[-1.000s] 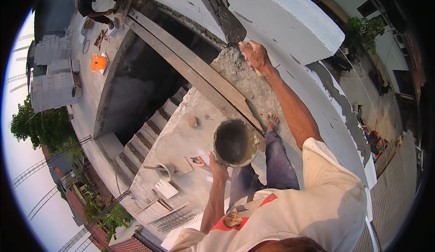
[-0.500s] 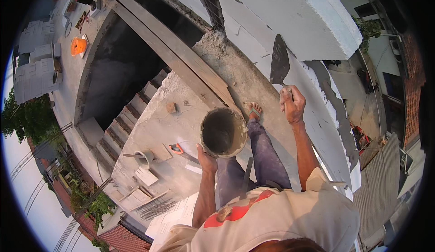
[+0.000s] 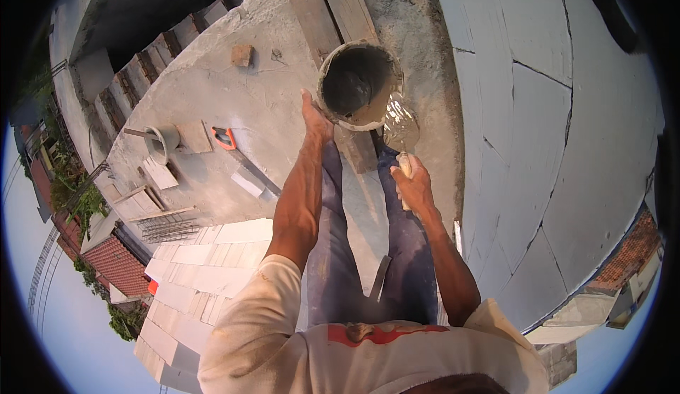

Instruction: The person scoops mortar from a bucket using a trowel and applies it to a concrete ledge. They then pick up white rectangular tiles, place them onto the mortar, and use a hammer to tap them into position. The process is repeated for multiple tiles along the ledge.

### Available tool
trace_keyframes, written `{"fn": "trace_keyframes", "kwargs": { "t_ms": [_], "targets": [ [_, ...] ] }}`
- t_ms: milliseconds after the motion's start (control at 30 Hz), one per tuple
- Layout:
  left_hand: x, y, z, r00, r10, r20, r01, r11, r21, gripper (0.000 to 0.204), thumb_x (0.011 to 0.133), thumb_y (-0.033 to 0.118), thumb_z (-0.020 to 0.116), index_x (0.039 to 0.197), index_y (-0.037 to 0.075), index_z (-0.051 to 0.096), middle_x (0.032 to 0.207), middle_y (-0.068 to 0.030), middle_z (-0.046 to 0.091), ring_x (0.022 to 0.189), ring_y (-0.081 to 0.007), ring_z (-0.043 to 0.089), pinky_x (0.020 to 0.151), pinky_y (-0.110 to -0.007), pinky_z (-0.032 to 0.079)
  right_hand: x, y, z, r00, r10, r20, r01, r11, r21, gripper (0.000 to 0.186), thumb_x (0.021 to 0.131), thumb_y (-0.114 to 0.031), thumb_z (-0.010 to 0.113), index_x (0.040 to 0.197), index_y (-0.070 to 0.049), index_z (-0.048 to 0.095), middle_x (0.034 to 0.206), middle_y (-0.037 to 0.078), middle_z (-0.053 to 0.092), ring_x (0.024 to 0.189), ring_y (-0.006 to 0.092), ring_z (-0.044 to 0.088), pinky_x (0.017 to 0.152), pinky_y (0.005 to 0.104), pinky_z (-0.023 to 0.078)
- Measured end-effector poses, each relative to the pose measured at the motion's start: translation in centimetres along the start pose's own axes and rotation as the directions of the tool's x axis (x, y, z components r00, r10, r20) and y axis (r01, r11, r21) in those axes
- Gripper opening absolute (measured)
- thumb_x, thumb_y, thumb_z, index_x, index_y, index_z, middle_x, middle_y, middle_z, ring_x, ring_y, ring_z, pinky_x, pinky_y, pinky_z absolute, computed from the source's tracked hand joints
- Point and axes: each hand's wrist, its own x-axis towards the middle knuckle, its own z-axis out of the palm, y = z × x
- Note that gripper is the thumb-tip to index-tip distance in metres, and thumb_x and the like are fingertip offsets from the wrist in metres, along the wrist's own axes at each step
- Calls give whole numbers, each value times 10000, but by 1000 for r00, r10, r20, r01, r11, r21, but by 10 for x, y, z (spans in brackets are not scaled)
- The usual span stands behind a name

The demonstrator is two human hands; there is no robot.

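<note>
My left hand (image 3: 316,121) grips the lower left edge of a round bucket (image 3: 386,68), tilted so that I look into it. Dark grey wet mortar (image 3: 352,82) lies inside, and its walls are smeared. My right hand (image 3: 415,187) is closed round the pale handle of a trowel (image 3: 401,126). The trowel's blade points away from me, beside the bucket's right rim. It shines with wet mortar; whether blade and rim touch I cannot tell.
Wooden planks (image 3: 333,11) run away beyond the bucket. A block wall (image 3: 524,146) stands on the right. To the left are a handsaw (image 3: 244,159), a small bucket (image 3: 163,142), a brick piece (image 3: 242,55), stacked white blocks (image 3: 191,273) and an open stairwell (image 3: 163,18).
The trowel has come down from beside the wall to the bucket's right rim, its blade now wet and shiny. My view has swung right, and the bucket is still in my left hand.
</note>
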Motion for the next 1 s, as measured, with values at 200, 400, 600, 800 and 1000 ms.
{"fn": "trace_keyframes", "kwargs": {
  "t_ms": [200,400,600,800,1000],
  "targets": [
    [42,16,-39,998,-43,-40,49,987,155,977,991,787,427,1515,-37,451,1506,-183,535,1347,-315,538,1158,-463,404,111,-44,68,995,-97,36,100,990,-103,524,950,-249,693,1360,44,552,1069,260,725,875,361,746,762,454,587],
    [-6,46,-108,960,-230,-160,278,717,639,1126,947,820,488,1660,-8,217,1680,-199,333,1555,-359,303,1243,-543,229,102,25,94,975,-224,3,219,949,-229,662,951,-269,676,1475,79,469,1314,312,661,1226,437,661,1043,493,516],
    [-112,83,-157,955,-267,132,-147,-39,988,840,917,482,739,1404,-171,535,1324,-257,664,1220,-337,644,1012,-410,517,-131,75,29,980,196,41,-130,779,-613,788,959,-410,669,1645,-189,350,1627,182,414,1511,403,368,1172,631,363],
    [-260,127,-125,844,-532,72,-313,-378,872,989,952,410,690,1620,-131,202,1652,-315,332,1525,-362,391,1249,-387,325,-265,138,51,941,337,17,-338,941,5,1030,976,-631,583,1692,-45,131,1689,315,268,1577,432,279,1284,486,263],
    [-319,165,-128,705,-706,70,-110,-12,994,796,974,245,545,1630,-98,250,1499,-236,540,1353,-318,552,1177,-381,398,-263,171,38,993,119,-2,-117,974,-195,887,920,-518,696,1615,-45,415,1570,295,493,1450,423,500,1210,468,393]
  ]
}}
